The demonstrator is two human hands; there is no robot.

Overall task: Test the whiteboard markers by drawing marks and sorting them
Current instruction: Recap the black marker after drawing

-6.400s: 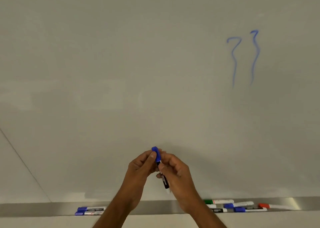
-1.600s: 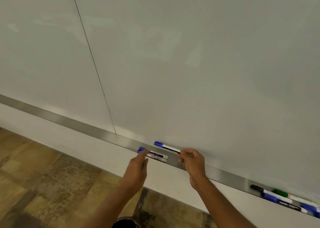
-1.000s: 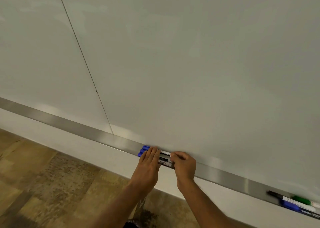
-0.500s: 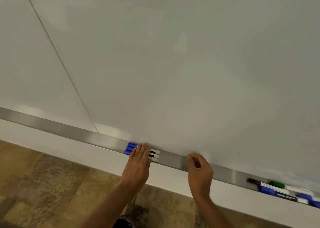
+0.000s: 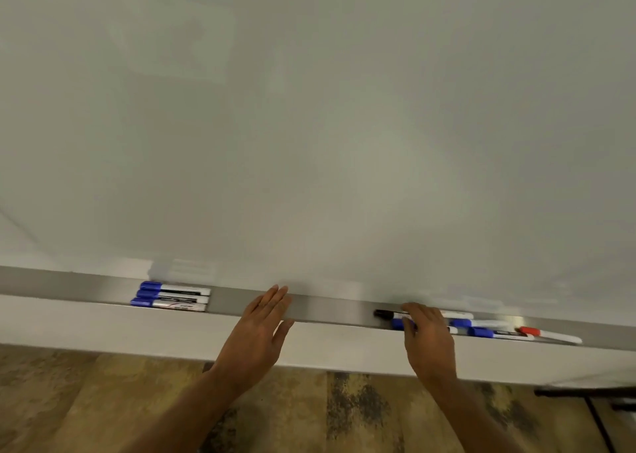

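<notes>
Three left markers (image 5: 172,296), all blue-capped, were laid side by side and touching at the left of the tray (image 5: 327,310), under the whiteboard (image 5: 309,125). Well apart to the right, a second group was counted on the same tray: one black marker (image 5: 387,314), three right blue markers (image 5: 481,323), one red marker (image 5: 547,335), and one white barrel (image 5: 456,314) whose cap was hidden behind the right hand (image 5: 428,340).

The left hand (image 5: 261,332) was held over the tray between the two groups. Its four fingers were straight and close together with the thumb spread, and nothing was held. Whether the tray was touched could not be told.

The right hand was laid over the left end of the second group. Its fingers (image 5: 411,310) were bent down onto the black marker's barrel and its thumb was set by the nearest blue one. Whether either was clamped could not be told. One patterned floor (image 5: 344,414) was seen below.
</notes>
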